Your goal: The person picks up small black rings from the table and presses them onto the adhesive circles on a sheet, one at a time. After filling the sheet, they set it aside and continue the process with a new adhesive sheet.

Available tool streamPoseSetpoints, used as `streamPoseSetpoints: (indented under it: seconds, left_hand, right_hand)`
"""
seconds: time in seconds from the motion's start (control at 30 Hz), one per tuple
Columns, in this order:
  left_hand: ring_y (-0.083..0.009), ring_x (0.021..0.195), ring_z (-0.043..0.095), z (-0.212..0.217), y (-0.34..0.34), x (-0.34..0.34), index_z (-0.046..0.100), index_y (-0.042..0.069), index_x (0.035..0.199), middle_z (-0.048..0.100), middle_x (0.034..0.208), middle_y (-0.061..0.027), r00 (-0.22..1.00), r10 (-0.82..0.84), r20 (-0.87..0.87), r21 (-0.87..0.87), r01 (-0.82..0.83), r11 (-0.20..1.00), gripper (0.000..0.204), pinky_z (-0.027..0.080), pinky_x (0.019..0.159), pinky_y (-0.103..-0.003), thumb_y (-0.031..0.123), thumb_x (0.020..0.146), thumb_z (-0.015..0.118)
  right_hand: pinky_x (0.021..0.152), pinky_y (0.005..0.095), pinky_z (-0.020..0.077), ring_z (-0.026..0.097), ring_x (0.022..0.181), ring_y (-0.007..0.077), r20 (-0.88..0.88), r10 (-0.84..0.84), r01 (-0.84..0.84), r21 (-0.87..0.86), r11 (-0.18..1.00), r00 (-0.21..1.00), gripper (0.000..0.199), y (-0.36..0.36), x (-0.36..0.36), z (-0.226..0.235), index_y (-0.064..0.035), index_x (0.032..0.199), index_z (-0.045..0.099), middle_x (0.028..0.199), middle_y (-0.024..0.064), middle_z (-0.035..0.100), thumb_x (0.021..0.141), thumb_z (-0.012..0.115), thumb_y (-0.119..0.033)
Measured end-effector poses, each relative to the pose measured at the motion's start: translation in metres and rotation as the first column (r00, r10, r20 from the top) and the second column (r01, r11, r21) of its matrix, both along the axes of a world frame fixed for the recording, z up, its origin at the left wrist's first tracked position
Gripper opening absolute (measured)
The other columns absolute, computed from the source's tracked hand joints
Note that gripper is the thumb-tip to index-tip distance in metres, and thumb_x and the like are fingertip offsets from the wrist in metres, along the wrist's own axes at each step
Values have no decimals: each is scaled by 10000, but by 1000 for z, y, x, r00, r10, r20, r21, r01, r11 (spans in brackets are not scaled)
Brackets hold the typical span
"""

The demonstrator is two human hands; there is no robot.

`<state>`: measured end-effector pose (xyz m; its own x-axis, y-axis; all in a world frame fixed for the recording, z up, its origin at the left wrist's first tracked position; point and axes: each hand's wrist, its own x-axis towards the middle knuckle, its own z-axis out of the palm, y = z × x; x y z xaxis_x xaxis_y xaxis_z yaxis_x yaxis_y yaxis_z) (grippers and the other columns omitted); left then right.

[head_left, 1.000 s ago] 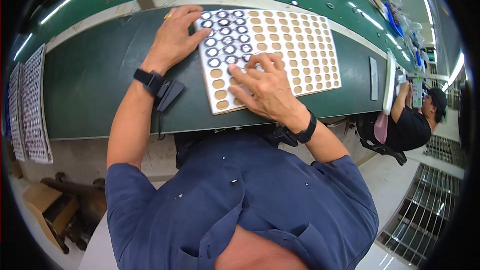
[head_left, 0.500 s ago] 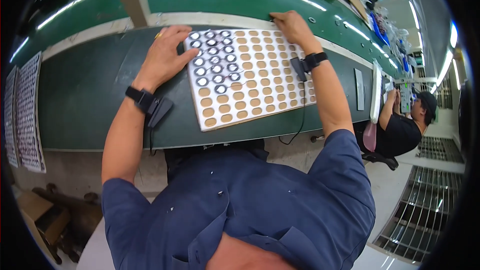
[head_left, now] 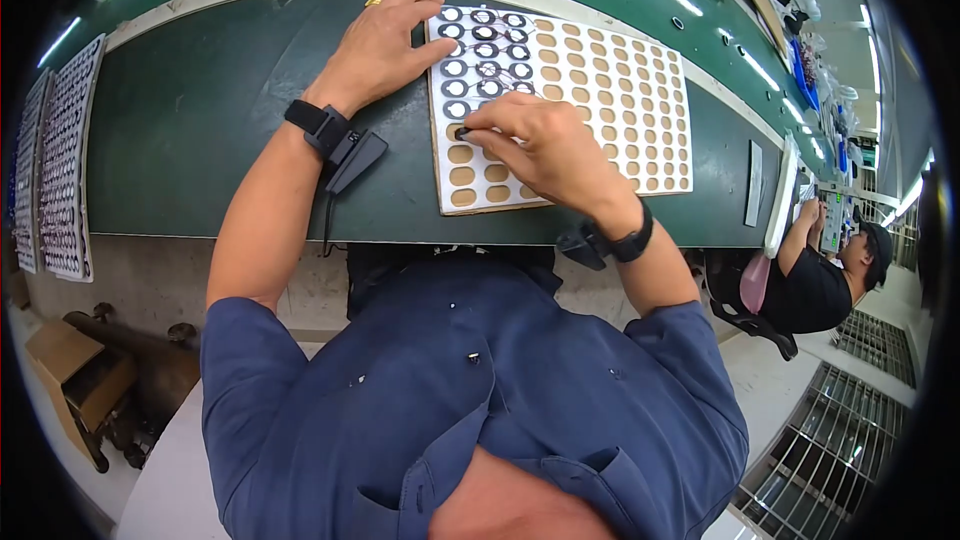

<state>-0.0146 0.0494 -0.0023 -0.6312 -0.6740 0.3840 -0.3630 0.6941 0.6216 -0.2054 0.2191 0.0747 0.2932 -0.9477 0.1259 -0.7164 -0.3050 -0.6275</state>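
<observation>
A white tray (head_left: pixel 606 118) with rows of oval tan slots lies on the dark green bench. Its left columns hold several round parts (head_left: pixel 454 69), black-rimmed with white centres, some with thin wires. My left hand (head_left: pixel 375 50) rests at the tray's upper left corner, thumb and fingers apart, touching the edge. Above the left column, my right hand (head_left: pixel 545 145) pinches a small black round part (head_left: pixel 461 134) between thumb and fingertips, at a slot just below the filled ones. That hand hides the slots under it. Each wrist wears a black strap with a small device.
More filled trays (head_left: pixel 72 160) stand at the bench's far left. A pale flat strip (head_left: pixel 754 183) lies right of my tray. Black rings (head_left: pixel 679 24) are scattered on the green surface behind the light rail. At right, a person in black (head_left: pixel 815 280) sits working.
My right hand has come from the tray's far right edge to its left column and now holds a small black round part. My left hand stays at the corner. The whole view has shifted.
</observation>
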Motion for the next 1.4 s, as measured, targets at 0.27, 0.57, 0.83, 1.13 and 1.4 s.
streamPoseSetpoints:
  seconds: [0.27,0.57,0.83,1.13,1.4]
  left_hand:
    - [-321,1209,625,-2,3,2,737,12,1194,696,1298,-93,1000,18,-11,-40,-18,999,425,515,1050,-418,287,880,815]
    - [-284,1226,608,-1,2,0,732,4,1194,674,1360,-63,1000,19,13,5,-20,1000,390,512,1008,-395,265,914,806]
    - [-330,1256,605,1,-6,2,734,-7,1202,678,1342,-117,999,-31,43,-38,32,999,434,486,1082,-431,301,904,799]
    - [-277,1196,612,28,15,5,733,-5,1177,671,1353,-75,1000,11,27,196,-16,980,368,540,919,-372,196,881,823]
    - [-292,1223,609,20,1,0,741,-7,1144,670,1370,-77,997,-37,62,107,30,994,351,536,958,-393,252,912,794]
  right_hand:
    - [756,381,588,725,857,283,-65,-12,1,-169,986,998,144,1,11,-26,-43,1034,786,907,116,745,891,796,-56]
    - [832,397,557,687,984,270,-72,-37,18,-248,969,997,209,12,15,-35,-25,1081,766,847,91,721,882,800,-80]
    - [1026,526,434,593,1184,293,-388,-141,-16,-375,927,911,283,26,22,-25,-98,1165,757,1026,75,698,916,761,-234]
    - [916,484,551,681,1022,400,-244,-458,332,-422,844,855,323,-67,-175,-8,-71,1289,715,1103,226,738,974,646,-97]
    - [855,502,596,713,975,444,-727,-313,195,-245,950,611,365,-132,-317,-47,-9,1226,683,1010,257,741,878,577,19]
